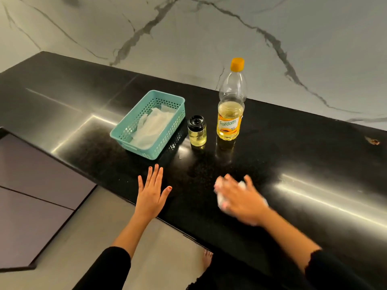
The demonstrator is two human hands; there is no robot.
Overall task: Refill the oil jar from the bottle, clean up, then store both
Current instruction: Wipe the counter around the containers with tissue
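Note:
A small glass oil jar (197,131) with a black lid stands on the black countertop (293,153), holding pale yellow oil. To its right stands a clear plastic oil bottle (230,105) with an orange cap on, roughly half full. My left hand (152,190) lies flat on the counter near its front edge, fingers straight. My right hand (240,197), blurred, holds a crumpled white tissue (221,197) against the counter in front of the bottle.
A teal plastic basket (134,130) with white tissues inside sits left of the jar. A marble wall rises behind the counter. Purple cabinet fronts (35,181) and a pale floor lie below left. A bare foot shows under the counter edge.

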